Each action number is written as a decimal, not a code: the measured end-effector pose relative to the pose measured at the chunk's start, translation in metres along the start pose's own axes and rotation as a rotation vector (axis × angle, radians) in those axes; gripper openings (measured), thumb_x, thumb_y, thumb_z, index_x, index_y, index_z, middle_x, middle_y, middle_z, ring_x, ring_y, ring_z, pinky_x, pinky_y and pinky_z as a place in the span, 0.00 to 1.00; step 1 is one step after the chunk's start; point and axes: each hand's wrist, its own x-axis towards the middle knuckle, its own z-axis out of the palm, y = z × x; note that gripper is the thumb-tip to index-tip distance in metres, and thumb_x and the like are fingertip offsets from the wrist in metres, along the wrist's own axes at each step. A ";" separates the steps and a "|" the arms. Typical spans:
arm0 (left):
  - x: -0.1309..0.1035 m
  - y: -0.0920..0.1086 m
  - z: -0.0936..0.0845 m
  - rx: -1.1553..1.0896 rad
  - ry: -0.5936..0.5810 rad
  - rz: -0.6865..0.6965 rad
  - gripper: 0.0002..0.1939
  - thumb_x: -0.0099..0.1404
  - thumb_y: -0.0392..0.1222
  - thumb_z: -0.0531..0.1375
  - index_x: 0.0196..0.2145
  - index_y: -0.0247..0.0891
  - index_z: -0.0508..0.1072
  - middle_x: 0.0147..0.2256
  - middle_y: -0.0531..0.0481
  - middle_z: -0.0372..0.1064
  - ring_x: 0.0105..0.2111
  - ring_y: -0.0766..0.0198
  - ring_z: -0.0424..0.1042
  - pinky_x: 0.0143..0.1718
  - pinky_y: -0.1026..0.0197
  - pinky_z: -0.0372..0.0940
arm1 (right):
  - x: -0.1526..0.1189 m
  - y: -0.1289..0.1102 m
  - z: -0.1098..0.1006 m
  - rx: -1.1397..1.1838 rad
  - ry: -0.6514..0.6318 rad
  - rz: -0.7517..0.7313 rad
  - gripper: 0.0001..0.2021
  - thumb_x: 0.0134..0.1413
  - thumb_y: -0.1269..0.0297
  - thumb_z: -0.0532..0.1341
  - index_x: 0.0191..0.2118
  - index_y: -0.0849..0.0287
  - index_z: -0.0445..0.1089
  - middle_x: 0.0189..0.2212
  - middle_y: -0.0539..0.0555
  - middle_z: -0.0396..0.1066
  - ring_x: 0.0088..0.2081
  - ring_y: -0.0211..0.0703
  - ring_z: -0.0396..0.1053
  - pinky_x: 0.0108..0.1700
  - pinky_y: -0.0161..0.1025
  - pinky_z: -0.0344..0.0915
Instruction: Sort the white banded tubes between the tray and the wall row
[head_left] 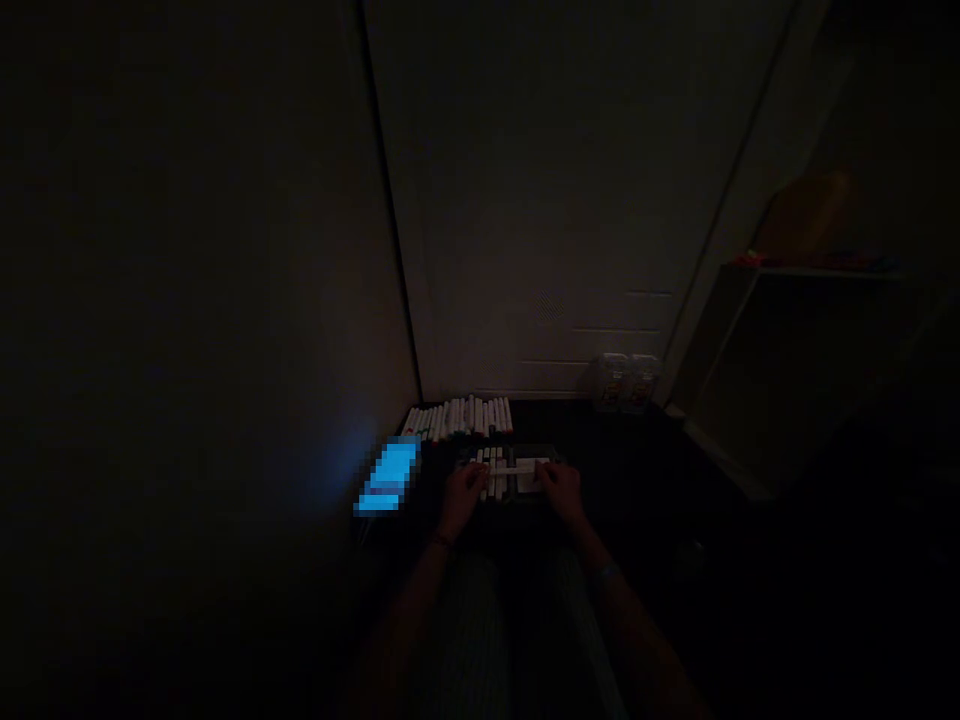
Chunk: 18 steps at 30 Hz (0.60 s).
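Note:
Between my two hands lies a white marker [517,469], held level from side to side. My left hand [463,492] has its fingers closed at the marker's left end. At the right end, the fingers of my right hand [559,487] pinch it. Right below is a dark open case [511,488] with several white markers [492,486] standing side by side in its left part. A white block or card [528,482] shows in the right part, partly covered by my right hand. The dim light hides the fingertips' details.
Behind the case, a long row of white markers [457,418] lies on the dark table [637,460]. A glowing screen [390,478], pixelated, is at the left by the wall. Two clear packages [626,382] stand at the back right. A shelf unit [731,370] rises at the right.

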 end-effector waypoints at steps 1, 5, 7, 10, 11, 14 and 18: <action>0.000 0.000 0.000 0.002 0.002 -0.007 0.16 0.55 0.51 0.53 0.33 0.37 0.71 0.32 0.48 0.69 0.32 0.63 0.69 0.36 0.61 0.63 | 0.000 0.000 0.000 0.003 0.005 -0.003 0.22 0.56 0.52 0.44 0.26 0.54 0.71 0.28 0.49 0.71 0.35 0.38 0.65 0.41 0.35 0.49; 0.001 0.000 0.000 -0.003 -0.020 0.014 0.16 0.55 0.51 0.53 0.33 0.37 0.71 0.31 0.48 0.70 0.31 0.63 0.69 0.35 0.62 0.62 | -0.001 0.002 0.000 0.023 0.003 -0.004 0.22 0.55 0.52 0.44 0.27 0.55 0.70 0.29 0.49 0.71 0.35 0.37 0.65 0.40 0.34 0.49; 0.001 0.001 -0.001 0.000 -0.035 0.037 0.16 0.56 0.51 0.52 0.33 0.37 0.71 0.30 0.48 0.70 0.32 0.63 0.69 0.35 0.62 0.62 | -0.001 0.001 0.000 0.028 0.012 -0.006 0.22 0.56 0.52 0.43 0.27 0.55 0.70 0.29 0.49 0.71 0.35 0.37 0.65 0.41 0.34 0.49; 0.000 0.002 -0.002 0.009 -0.029 0.037 0.16 0.56 0.51 0.52 0.33 0.37 0.71 0.30 0.48 0.70 0.31 0.63 0.69 0.35 0.61 0.62 | 0.000 0.001 0.000 0.024 0.016 0.000 0.22 0.55 0.52 0.44 0.26 0.56 0.70 0.29 0.50 0.71 0.36 0.38 0.64 0.41 0.35 0.49; 0.000 0.002 -0.002 0.010 -0.025 0.033 0.16 0.56 0.51 0.52 0.33 0.37 0.71 0.30 0.48 0.70 0.31 0.63 0.69 0.35 0.61 0.62 | 0.000 0.000 -0.001 0.023 0.012 0.003 0.22 0.55 0.52 0.44 0.27 0.56 0.70 0.29 0.50 0.71 0.36 0.38 0.64 0.41 0.35 0.49; 0.000 0.001 -0.002 0.008 -0.028 0.038 0.16 0.56 0.50 0.52 0.34 0.37 0.71 0.30 0.49 0.69 0.31 0.63 0.69 0.35 0.62 0.62 | 0.000 0.000 -0.001 0.025 -0.001 0.002 0.22 0.56 0.52 0.44 0.27 0.56 0.70 0.29 0.50 0.71 0.35 0.38 0.64 0.42 0.34 0.48; 0.000 -0.001 -0.002 0.006 -0.048 0.038 0.16 0.56 0.50 0.52 0.34 0.37 0.71 0.30 0.48 0.69 0.31 0.64 0.68 0.35 0.62 0.62 | 0.000 -0.001 -0.001 0.001 -0.007 0.012 0.22 0.56 0.52 0.44 0.27 0.55 0.70 0.29 0.49 0.71 0.36 0.38 0.64 0.43 0.35 0.47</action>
